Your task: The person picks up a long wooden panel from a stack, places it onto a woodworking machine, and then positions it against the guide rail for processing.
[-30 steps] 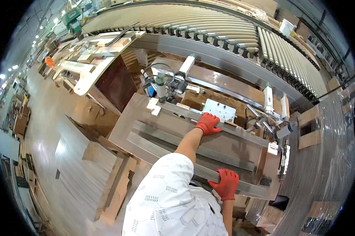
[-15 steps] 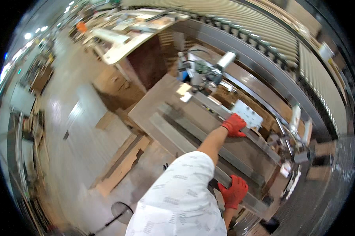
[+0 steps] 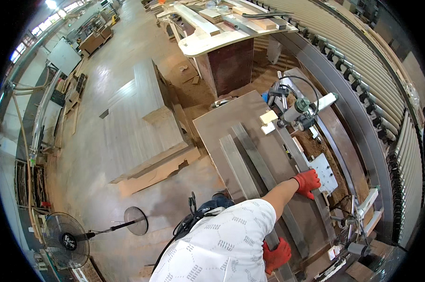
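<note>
A brown panel [image 3: 212, 122] lies at a slant in front of me, bearing long grey strips. My left hand [image 3: 308, 183], in a red glove, reaches across and lies over the grey edge rail [image 3: 294, 150] on the panel's far right side, fingers apart. Closer to my body, my right hand [image 3: 277, 256], also red-gloved, is closed around the lower part of the pale grey strip [image 3: 239, 167]; my white sleeve hides part of that strip. Between the hands runs a darker grey strip [image 3: 257, 152], touched by neither. Beside my left hand is a white metal plate [image 3: 323, 174] with holes.
Machine heads with cables [image 3: 297, 110] stand beyond the panel, and a roller conveyor [image 3: 363, 80] runs along the right. Left of the panel lies a stack of grey boards [image 3: 142, 136] on the floor. A standing fan [image 3: 66, 239] is lower left; a cluttered workbench [image 3: 207, 44] stands behind.
My view has swung left, so the fan and more of the board stack now show. Both hands stay near the same rail and strip, with the right one lower in the picture.
</note>
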Action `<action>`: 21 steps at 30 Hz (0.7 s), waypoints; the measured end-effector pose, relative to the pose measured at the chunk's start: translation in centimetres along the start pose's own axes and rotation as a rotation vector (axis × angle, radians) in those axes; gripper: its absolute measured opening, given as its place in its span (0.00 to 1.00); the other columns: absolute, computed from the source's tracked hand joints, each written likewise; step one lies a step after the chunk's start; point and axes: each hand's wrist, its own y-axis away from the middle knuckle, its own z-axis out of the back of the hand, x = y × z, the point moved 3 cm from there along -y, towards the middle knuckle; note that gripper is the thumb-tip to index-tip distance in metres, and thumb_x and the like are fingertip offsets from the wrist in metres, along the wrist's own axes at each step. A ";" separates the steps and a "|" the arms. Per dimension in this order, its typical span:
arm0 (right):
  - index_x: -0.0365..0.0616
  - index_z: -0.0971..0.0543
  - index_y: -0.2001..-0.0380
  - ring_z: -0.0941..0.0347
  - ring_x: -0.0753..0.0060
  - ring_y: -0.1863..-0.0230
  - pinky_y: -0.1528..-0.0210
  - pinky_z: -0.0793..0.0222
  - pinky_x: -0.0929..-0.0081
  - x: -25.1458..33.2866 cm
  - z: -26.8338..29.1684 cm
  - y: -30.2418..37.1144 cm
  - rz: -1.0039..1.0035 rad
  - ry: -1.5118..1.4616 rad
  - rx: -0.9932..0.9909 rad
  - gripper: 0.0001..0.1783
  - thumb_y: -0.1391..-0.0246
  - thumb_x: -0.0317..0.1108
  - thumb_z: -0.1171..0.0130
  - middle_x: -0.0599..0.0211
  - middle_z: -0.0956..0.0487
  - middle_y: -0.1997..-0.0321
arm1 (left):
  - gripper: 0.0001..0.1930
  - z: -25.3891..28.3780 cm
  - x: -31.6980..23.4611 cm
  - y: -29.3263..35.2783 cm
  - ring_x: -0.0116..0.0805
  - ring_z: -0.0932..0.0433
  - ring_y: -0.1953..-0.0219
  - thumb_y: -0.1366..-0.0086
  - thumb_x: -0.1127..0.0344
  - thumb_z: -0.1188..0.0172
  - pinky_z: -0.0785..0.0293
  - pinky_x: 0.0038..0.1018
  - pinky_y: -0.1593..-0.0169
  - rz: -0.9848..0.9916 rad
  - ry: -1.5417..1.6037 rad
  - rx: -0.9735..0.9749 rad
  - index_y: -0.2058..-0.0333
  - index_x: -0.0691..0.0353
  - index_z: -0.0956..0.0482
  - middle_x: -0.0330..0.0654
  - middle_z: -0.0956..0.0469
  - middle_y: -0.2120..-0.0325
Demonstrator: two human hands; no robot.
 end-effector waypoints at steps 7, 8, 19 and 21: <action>0.51 0.18 0.48 0.23 0.50 0.42 0.38 0.34 0.49 -0.2 -0.8 0.5 -0.018 0.003 -0.034 0.41 0.63 0.61 0.20 0.62 0.16 0.50 | 0.34 -0.4 -0.3 -0.8 0.45 0.20 0.51 0.43 0.29 0.30 0.31 0.43 0.40 -0.043 0.014 -0.006 0.58 0.58 0.17 0.44 0.17 0.59; 0.51 0.18 0.48 0.23 0.50 0.42 0.40 0.32 0.49 -0.3 -0.8 0.4 -0.014 0.041 -0.026 0.42 0.63 0.63 0.21 0.63 0.16 0.50 | 0.35 -0.5 0.1 -0.7 0.45 0.20 0.51 0.43 0.29 0.30 0.31 0.43 0.40 -0.033 0.011 -0.007 0.57 0.58 0.17 0.44 0.17 0.59; 0.51 0.18 0.50 0.22 0.50 0.44 0.41 0.31 0.50 -0.1 -0.3 0.4 0.008 0.026 -0.063 0.40 0.64 0.61 0.19 0.63 0.17 0.52 | 0.34 0.3 -0.5 -0.6 0.46 0.19 0.51 0.40 0.28 0.34 0.31 0.44 0.41 -0.044 0.010 0.031 0.58 0.58 0.17 0.44 0.17 0.59; 0.51 0.18 0.50 0.22 0.48 0.46 0.41 0.33 0.49 0.5 0.2 0.9 0.001 0.005 -0.069 0.39 0.63 0.61 0.20 0.62 0.16 0.53 | 0.34 0.5 -1.0 -0.7 0.47 0.19 0.52 0.40 0.29 0.34 0.31 0.44 0.41 -0.060 0.011 0.050 0.58 0.58 0.17 0.45 0.17 0.59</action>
